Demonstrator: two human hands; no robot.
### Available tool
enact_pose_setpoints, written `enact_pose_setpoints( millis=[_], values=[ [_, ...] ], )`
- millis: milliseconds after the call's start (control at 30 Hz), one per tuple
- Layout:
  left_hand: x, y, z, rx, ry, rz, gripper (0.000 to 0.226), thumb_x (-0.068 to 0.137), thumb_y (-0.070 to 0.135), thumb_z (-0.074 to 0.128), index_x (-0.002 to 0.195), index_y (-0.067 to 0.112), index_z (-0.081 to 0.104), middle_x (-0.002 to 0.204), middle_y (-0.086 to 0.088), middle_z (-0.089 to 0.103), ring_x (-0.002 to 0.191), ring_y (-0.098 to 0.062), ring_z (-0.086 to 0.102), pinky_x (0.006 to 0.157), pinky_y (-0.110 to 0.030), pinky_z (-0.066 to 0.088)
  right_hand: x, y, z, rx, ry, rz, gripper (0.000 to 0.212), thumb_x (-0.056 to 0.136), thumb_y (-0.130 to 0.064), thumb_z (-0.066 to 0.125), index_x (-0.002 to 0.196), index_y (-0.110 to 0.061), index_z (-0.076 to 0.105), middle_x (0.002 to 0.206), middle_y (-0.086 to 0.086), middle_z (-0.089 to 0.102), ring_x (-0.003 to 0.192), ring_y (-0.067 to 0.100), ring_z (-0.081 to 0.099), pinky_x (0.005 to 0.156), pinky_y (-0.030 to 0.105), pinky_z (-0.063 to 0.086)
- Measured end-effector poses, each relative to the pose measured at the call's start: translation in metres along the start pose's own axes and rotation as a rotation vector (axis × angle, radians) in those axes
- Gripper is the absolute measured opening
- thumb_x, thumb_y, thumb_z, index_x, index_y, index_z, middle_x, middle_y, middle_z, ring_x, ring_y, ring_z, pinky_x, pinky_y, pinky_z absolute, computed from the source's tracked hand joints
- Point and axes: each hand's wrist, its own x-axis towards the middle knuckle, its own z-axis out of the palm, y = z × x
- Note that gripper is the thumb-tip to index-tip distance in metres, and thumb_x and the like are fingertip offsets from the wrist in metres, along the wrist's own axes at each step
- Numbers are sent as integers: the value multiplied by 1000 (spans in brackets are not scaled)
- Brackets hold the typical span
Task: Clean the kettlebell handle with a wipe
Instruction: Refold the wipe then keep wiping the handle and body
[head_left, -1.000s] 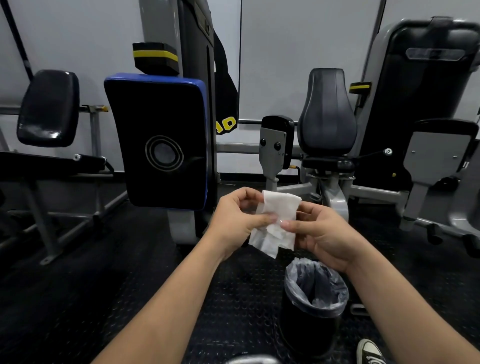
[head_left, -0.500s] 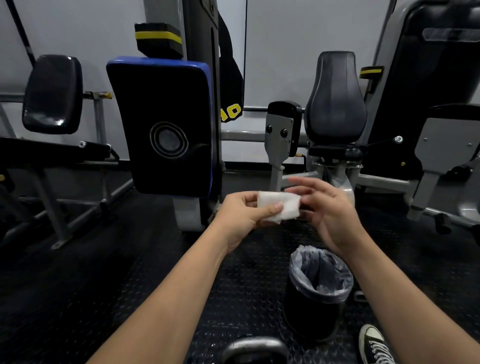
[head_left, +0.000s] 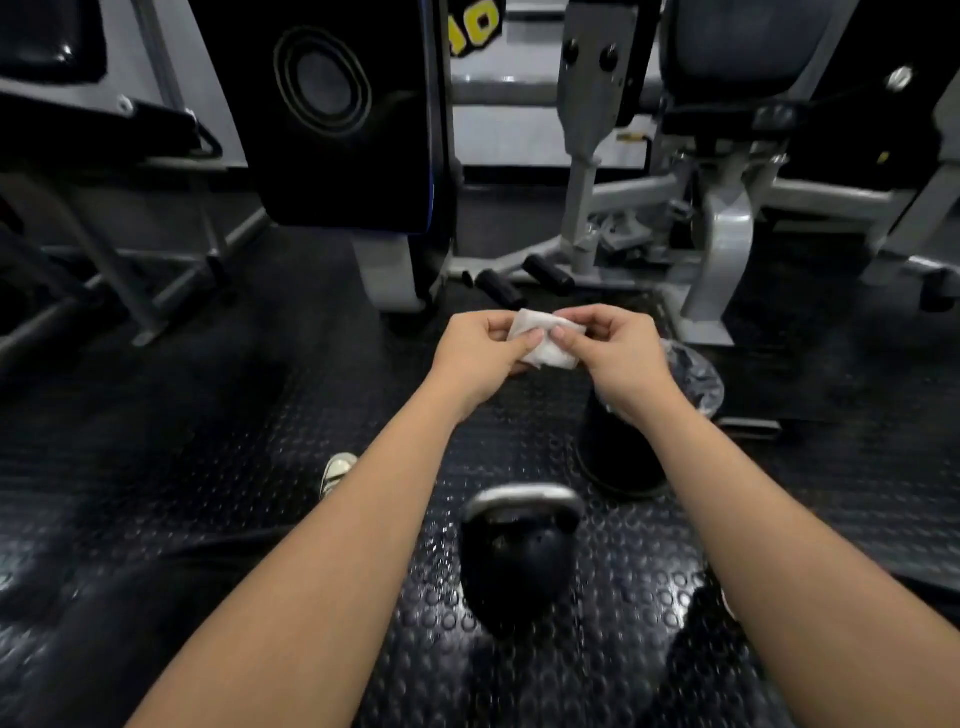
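Note:
A black kettlebell (head_left: 517, 558) with a grey metal handle (head_left: 522, 498) stands on the studded rubber floor between my forearms. Well above and beyond it, my left hand (head_left: 480, 356) and my right hand (head_left: 618, 353) both pinch a small folded white wipe (head_left: 545, 343), thumbs meeting on its near face. The wipe is clear of the kettlebell.
A black bin with a clear liner (head_left: 631, 441) stands just right of the kettlebell, partly behind my right wrist. Grey machine frames (head_left: 722, 244) and a black padded machine (head_left: 343, 114) stand ahead. My shoe (head_left: 337, 470) shows at the left, by my dark trouser leg.
The camera has tilted down, bringing the whole kettlebell into view. The wipe went from hanging open to folded small, and my right hand has closed on it again beside my left.

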Motion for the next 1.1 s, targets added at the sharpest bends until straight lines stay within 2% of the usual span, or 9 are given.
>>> enact_pose_setpoints(
  millis=[133, 233, 333, 433, 633, 733, 867, 967, 1100],
  values=[
    [-9, -52, -1, 104, 22, -62, 18, 90, 20, 73, 107, 15, 77, 92, -1, 78, 91, -18, 75, 87, -42, 60, -21, 47, 11, 7, -42, 147, 26, 86, -24, 79, 111, -20, 73, 106, 3, 77, 100, 17, 73, 89, 35, 57],
    [-18, -98, -3, 214, 82, -137, 19, 87, 27, 75, 105, 22, 77, 90, 7, 78, 89, -13, 73, 83, -34, 59, -43, 93, 18, -20, -44, 283, 37, 77, -45, 77, 111, -31, 72, 112, -5, 75, 107, 12, 71, 98, 41, 55],
    [-30, -139, -10, 355, 177, -219, 20, 89, 28, 73, 108, 23, 77, 93, 11, 74, 89, -10, 69, 75, -24, 51, -66, 132, 21, -161, 21, 414, 41, 82, -47, 72, 116, -24, 74, 112, -6, 75, 104, 9, 68, 99, 36, 53],
    [-41, -173, -27, 457, 260, -288, 21, 91, 25, 68, 109, 20, 77, 94, 7, 73, 93, -14, 66, 82, -27, 53, -86, 162, 19, -245, 109, 489, 36, 95, -37, 65, 123, -15, 72, 115, 1, 73, 105, 11, 61, 89, 21, 41],
    [-51, -240, -45, 593, 341, -459, 20, 95, 23, 60, 105, 16, 76, 98, -5, 75, 87, -20, 64, 73, -25, 44, -97, 209, 18, -160, 242, 655, 44, 100, -44, 56, 129, -13, 67, 116, 0, 64, 110, 15, 54, 91, 23, 33],
    [-51, -266, -45, 615, 391, -516, 24, 98, 20, 55, 114, 16, 73, 108, -9, 73, 100, -27, 64, 82, -32, 50, -98, 227, 22, -108, 262, 695, 48, 99, -49, 54, 127, -12, 67, 117, 0, 67, 110, 16, 57, 93, 25, 36],
    [-44, -285, -39, 570, 186, -481, 31, 96, 9, 49, 100, 22, 76, 90, -6, 73, 72, -16, 59, 55, -21, 43, -99, 250, 20, -69, 242, 733, 51, 86, -71, 51, 101, -27, 73, 105, -7, 72, 110, 18, 64, 107, 44, 47],
    [-33, -291, -33, 538, 28, -456, 41, 92, -1, 45, 100, 27, 73, 83, 0, 69, 71, -16, 57, 54, -24, 39, -99, 266, 15, -80, 205, 749, 68, 74, -88, 46, 92, -30, 74, 112, 1, 72, 110, 23, 65, 106, 53, 46],
    [-23, -284, -41, 520, -71, -453, 25, 106, 20, 41, 107, 19, 65, 81, 2, 62, 63, -13, 48, 57, -29, 35, -99, 262, 20, -67, 201, 795, 89, 60, -100, 43, 96, -25, 71, 105, 2, 73, 106, 24, 66, 105, 52, 47]
  ],
)
